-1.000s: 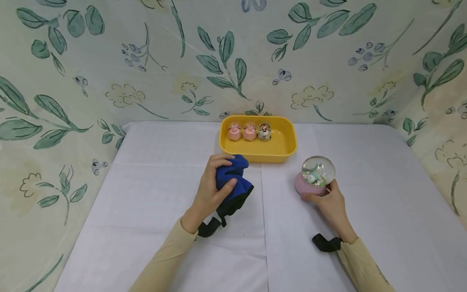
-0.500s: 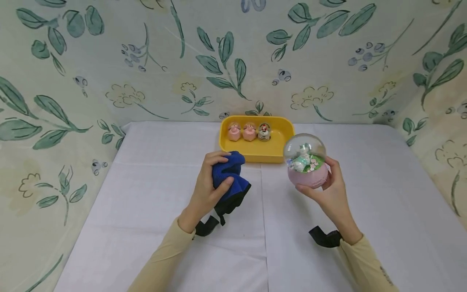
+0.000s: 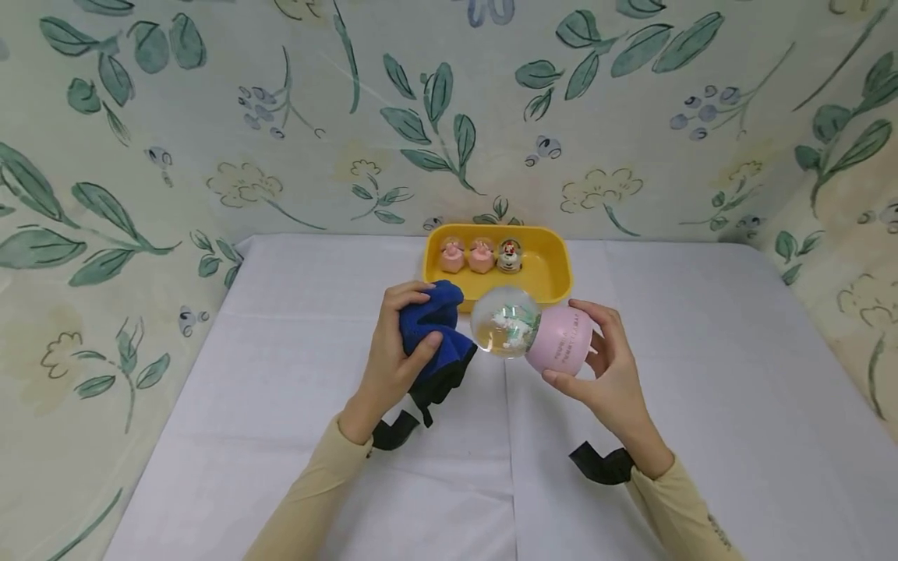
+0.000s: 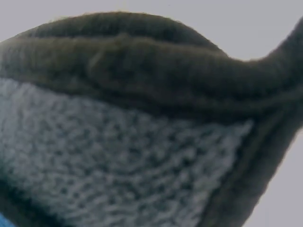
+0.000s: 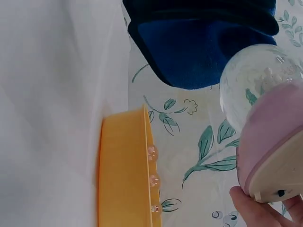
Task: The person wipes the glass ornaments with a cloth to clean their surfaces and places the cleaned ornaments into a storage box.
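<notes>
A snow globe with a pink base (image 3: 561,340) is held by that base in my right hand (image 3: 617,382), above the table. It lies tipped on its side, its clear dome (image 3: 501,321) toward the left. My left hand (image 3: 393,366) grips a bunched blue cloth (image 3: 438,343) with a black edge, close beside the dome; a small gap seems to part them. In the right wrist view the cloth (image 5: 199,52) hangs above the globe's base (image 5: 272,132), and part of the right hand's fingers (image 5: 253,208) shows. Dark-edged fabric (image 4: 142,71) fills the left wrist view.
Behind the hands, a yellow tray (image 3: 550,265) stands at the table's back edge. Three small globes sit in its left part: two pink ones (image 3: 482,255) and a white one (image 3: 510,255). White cloth (image 3: 281,327) covers the table; patterned fabric hangs behind.
My right hand has lifted the snow globe off the table, carried it left and tipped its dome toward the cloth. The left hand with the cloth has shifted slightly left and up.
</notes>
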`<action>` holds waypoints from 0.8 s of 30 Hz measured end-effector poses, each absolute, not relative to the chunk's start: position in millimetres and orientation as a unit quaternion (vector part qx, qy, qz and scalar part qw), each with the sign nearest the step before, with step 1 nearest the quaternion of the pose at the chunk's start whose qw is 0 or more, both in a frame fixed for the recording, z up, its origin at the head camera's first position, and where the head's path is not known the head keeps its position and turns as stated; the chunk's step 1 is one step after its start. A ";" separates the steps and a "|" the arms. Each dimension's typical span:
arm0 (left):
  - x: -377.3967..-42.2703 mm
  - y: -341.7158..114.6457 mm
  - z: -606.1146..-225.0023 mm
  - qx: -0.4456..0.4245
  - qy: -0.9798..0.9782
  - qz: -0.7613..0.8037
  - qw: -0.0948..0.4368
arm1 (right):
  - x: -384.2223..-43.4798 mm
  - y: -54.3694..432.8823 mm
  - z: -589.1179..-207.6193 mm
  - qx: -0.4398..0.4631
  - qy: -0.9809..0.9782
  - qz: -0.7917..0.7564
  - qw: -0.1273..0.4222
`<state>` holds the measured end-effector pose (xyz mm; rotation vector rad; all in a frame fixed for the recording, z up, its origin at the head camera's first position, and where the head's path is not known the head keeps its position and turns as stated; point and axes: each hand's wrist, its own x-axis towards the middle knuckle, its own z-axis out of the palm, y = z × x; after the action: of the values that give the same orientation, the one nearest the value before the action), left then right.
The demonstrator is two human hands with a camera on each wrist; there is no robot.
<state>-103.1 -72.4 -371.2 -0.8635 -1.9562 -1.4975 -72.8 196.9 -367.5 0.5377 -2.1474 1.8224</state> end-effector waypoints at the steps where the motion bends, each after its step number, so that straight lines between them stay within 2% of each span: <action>1: -103.4 -71.9 -368.7 -0.322 -0.723 -0.552 0.264 | -72.1 195.4 -367.3 0.195 -0.743 0.625 0.136; 7: -104.5 -64.4 -346.8 -0.362 -0.730 -0.515 0.266 | -71.1 184.7 -364.4 0.252 -0.761 0.581 0.145; 12: -103.5 -56.4 -330.6 -0.412 -0.772 -0.405 0.265 | -73.9 176.8 -361.4 0.298 -0.765 0.546 0.166; 20: -103.7 -49.2 -326.8 -0.456 -0.811 -0.249 0.267 | -76.4 174.2 -364.7 0.279 -0.771 0.532 0.210; 24: -105.9 -48.8 -327.0 -0.466 -0.802 -0.259 0.270 | -75.7 175.3 -365.2 0.273 -0.764 0.539 0.223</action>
<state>-105.9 -48.8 -327.0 -1.2568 -2.1601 -0.6969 -75.7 175.3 -365.2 0.7541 -2.1106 1.4893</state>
